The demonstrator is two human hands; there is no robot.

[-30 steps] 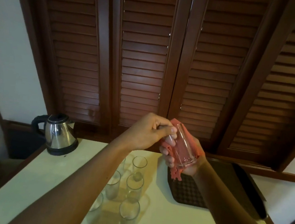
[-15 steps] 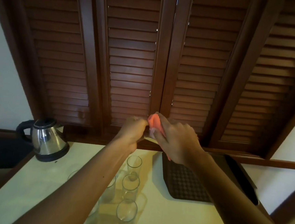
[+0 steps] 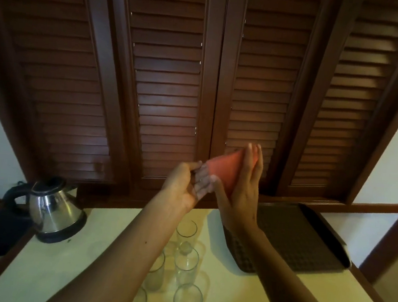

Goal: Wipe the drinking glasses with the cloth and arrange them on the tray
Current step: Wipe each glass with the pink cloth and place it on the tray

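- A steel kettle point(image 3: 53, 212) is sitting well off to the left of both hands, on the pale table point(image 3: 67, 269).
- The left hand point(image 3: 185, 185) is curling its fingers and thumb round one end of a drinking glass point(image 3: 204, 179), holding it up in the air above the table; the glass is blurred here, so only that end is showing through.
- Below the hands, five or so unwiped glasses point(image 3: 184, 265) are standing upright in a cluster, close together — a careless reach down would be knocking them over.
- The pink cloth point(image 3: 225, 170) is covering the far part of the held glass, just right of the left hand.
- The right hand point(image 3: 242, 190) is pressing against the cloth with its fingers straight, wide rather than clenched.
- The dark tray point(image 3: 305, 244) is lying below and to the right of the right hand, with no glass visible on it.
- Handling, as a judgement: the glass is looking thin, light, rigid and breakable, and slippery when polished — best gripped round the wall near the base, with the soft cloth giving friction.
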